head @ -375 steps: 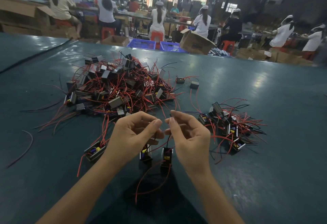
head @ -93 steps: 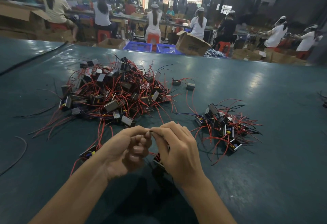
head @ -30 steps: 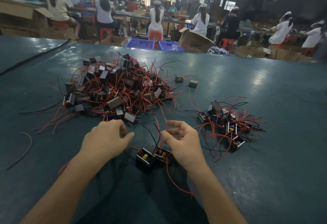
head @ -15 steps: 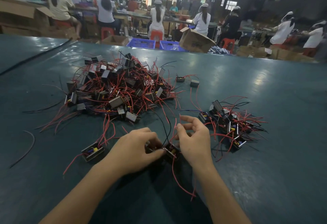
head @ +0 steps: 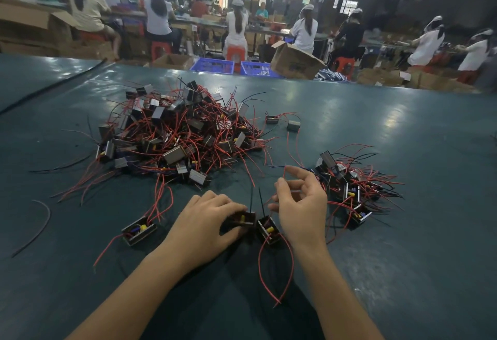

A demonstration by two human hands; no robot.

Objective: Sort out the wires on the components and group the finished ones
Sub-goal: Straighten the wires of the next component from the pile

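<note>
Your glossy dark-teal bench (head: pixel 403 245) carries a big tangled heap of black boxy components with red wires (head: pixel 174 135) at left and a smaller cluster of the same parts (head: pixel 349 189) at right. Between them, your left hand (head: pixel 207 221) curls its fingers round one open black box component (head: pixel 243 218). Your right hand (head: pixel 301 205) has its fingers half-curled and parted; its thumb touches a thin red wire (head: pixel 278 181), but whether it pinches the wire is unclear.
</note>
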